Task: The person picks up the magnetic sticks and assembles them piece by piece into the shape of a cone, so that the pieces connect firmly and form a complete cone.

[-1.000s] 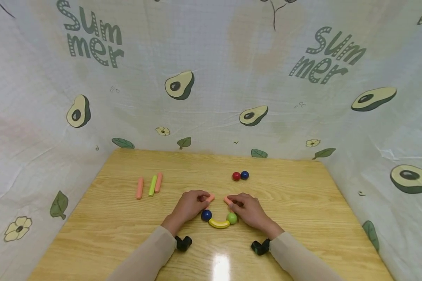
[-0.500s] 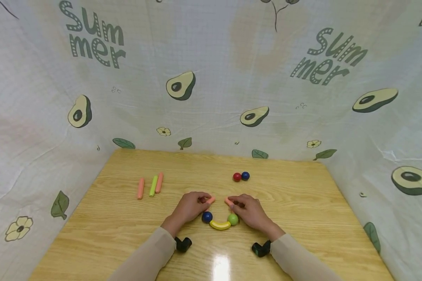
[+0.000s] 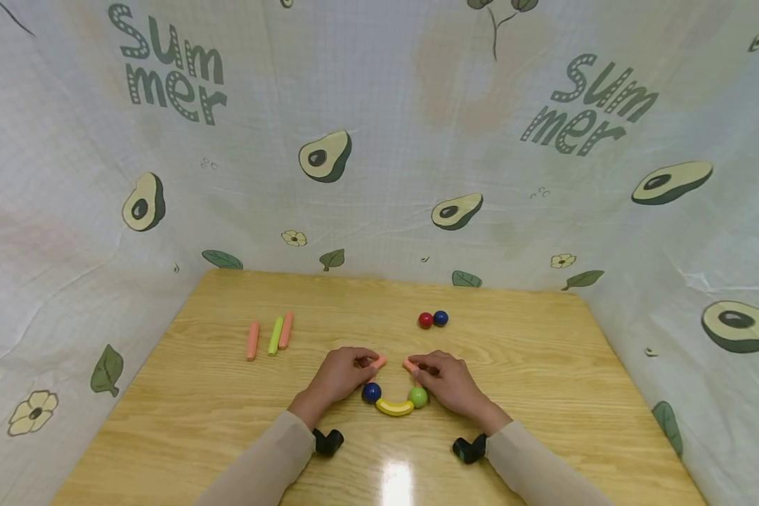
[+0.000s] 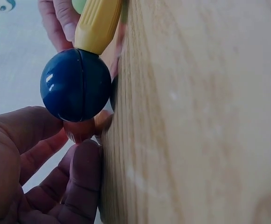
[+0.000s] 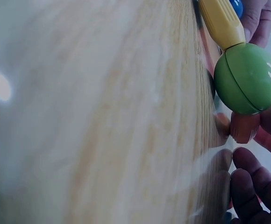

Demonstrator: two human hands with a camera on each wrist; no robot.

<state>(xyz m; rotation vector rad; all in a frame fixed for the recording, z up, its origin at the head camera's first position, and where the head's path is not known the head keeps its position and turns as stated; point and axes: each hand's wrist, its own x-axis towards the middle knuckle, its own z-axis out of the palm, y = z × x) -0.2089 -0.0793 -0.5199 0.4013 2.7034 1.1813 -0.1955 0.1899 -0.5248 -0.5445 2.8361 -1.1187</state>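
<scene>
A curved yellow rod (image 3: 395,407) lies on the table between a blue ball (image 3: 372,393) and a green ball (image 3: 418,397), touching both. My left hand (image 3: 341,372) pinches a salmon-coloured stick (image 3: 380,361) just beyond the blue ball. Mirroring it, my right hand (image 3: 449,378) pinches another salmon stick (image 3: 409,364) beyond the green ball. In the left wrist view, a salmon piece (image 4: 79,131) meets the blue ball (image 4: 74,85). The right wrist view has a salmon piece (image 5: 244,127) against the green ball (image 5: 247,78). Fingers hide whether each side has one stick or two.
At the table's left lie two salmon sticks (image 3: 252,341) and a yellow-green stick (image 3: 275,336). A red ball (image 3: 425,320) and a dark blue ball (image 3: 440,318) sit together farther back. Printed cloth (image 3: 379,140) surrounds the wooden table (image 3: 519,337).
</scene>
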